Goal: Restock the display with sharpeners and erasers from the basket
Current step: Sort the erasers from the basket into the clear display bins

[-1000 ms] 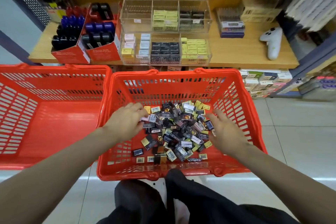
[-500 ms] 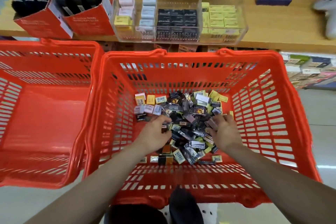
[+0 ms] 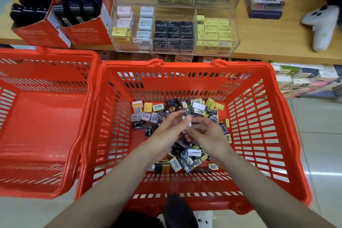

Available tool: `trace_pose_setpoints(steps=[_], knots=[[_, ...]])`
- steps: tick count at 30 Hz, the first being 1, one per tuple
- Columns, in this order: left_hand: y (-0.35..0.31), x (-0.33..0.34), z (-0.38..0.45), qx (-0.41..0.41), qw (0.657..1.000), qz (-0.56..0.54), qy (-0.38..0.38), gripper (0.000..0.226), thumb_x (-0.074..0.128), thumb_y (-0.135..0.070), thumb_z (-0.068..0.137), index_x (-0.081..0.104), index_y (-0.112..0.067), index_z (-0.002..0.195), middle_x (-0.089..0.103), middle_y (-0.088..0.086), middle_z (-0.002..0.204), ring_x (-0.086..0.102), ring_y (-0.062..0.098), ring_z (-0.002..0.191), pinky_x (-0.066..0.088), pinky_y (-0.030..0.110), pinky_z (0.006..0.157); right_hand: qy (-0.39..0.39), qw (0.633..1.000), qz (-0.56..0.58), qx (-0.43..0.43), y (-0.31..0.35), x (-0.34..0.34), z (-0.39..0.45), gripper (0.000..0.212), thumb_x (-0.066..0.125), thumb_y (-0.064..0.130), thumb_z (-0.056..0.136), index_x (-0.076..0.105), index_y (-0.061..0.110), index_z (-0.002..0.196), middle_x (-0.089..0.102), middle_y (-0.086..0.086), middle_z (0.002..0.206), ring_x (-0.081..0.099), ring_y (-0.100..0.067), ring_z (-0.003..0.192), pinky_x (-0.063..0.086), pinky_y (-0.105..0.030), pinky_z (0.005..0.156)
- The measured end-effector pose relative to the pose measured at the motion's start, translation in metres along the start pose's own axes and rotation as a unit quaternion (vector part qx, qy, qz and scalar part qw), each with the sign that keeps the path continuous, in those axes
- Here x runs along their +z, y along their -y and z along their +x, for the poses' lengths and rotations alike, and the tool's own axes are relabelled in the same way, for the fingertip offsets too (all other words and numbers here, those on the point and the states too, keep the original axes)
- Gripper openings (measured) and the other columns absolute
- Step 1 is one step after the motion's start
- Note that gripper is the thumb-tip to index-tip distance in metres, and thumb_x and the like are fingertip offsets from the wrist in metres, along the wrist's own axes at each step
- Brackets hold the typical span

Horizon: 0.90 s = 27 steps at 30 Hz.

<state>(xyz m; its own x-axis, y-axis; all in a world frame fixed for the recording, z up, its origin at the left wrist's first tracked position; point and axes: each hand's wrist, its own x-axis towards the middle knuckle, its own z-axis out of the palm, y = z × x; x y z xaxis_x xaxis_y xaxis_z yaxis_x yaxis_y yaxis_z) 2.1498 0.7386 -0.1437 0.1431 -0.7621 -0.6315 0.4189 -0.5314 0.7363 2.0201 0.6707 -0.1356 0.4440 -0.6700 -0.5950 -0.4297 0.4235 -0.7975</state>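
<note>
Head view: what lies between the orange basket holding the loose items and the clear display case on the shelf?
In the head view, only the wooden shelf edge and boxed stock beneath it lie between the basket and the display case.

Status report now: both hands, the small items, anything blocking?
Left hand and right hand together pinch one small white packet. Item pile in right basket. Nothing blocking.

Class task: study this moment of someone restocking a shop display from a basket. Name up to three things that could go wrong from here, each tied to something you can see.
1. Both hands, left and right, meet around one small white packet above the pile; it could slip back in.
2. The packets are jumbled, so erasers and sharpeners may get mixed up.
3. The clear display case has narrow, nearly full compartments; a packet could land in the wrong one.
</note>
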Motion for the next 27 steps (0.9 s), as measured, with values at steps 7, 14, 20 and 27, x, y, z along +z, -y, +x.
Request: trace_pose_setpoints(steps=[7, 14, 20, 27], knots=[[-0.021, 0.002, 0.004, -0.032, 0.999, -0.024, 0.004, 0.030, 0.057, -0.033, 0.096, 0.059, -0.018, 0.122, 0.070, 0.007, 0.117, 0.065, 0.027, 0.112, 0.048, 0.049, 0.104, 0.050, 0.993, 0.106, 0.022, 0.009, -0.005, -0.018, 0.027, 0.073, 0.004, 0.084, 0.070, 0.008, 0.111, 0.075, -0.007, 0.099, 0.074, -0.022, 0.089, 0.059, -0.030, 0.083], [-0.029, -0.023, 0.026, -0.016, 0.974, -0.215, -0.075, 0.015, 0.053, -0.017, 0.100, 0.058, -0.014, 0.114, 0.054, 0.005, 0.084, 0.051, 0.017, 0.067, 0.052, 0.029, 0.062, -0.162, 0.932, -0.321, 0.051, -0.018, -0.076, 0.039, 0.025, 0.063, 0.016, 0.093, 0.066, 0.012, 0.118, 0.069, -0.004, 0.115, 0.065, -0.022, 0.100, 0.050, -0.029, 0.083], [0.000, -0.036, 0.028, -0.057, 0.977, -0.183, -0.089, 0.017, 0.056, -0.013, 0.099, 0.062, -0.019, 0.113, 0.056, 0.007, 0.099, 0.053, 0.018, 0.081, 0.048, 0.029, 0.065, -0.088, 0.825, -0.556, 0.049, -0.062, -0.071, 0.079, 0.036, 0.061, 0.047, 0.090, 0.066, 0.015, 0.104, 0.061, -0.009, 0.109, 0.054, -0.032, 0.115, 0.045, -0.037, 0.100], [0.010, -0.035, 0.031, -0.073, 0.977, -0.178, -0.093, 0.022, 0.063, -0.018, 0.095, 0.060, -0.018, 0.117, 0.051, 0.006, 0.102, 0.050, 0.018, 0.080, 0.050, 0.032, 0.070, -0.165, 0.849, -0.498, -0.061, -0.049, -0.056, 0.065, 0.036, 0.057, 0.038, 0.096, 0.059, 0.016, 0.124, 0.057, -0.007, 0.126, 0.054, -0.025, 0.112, 0.049, -0.037, 0.093]])
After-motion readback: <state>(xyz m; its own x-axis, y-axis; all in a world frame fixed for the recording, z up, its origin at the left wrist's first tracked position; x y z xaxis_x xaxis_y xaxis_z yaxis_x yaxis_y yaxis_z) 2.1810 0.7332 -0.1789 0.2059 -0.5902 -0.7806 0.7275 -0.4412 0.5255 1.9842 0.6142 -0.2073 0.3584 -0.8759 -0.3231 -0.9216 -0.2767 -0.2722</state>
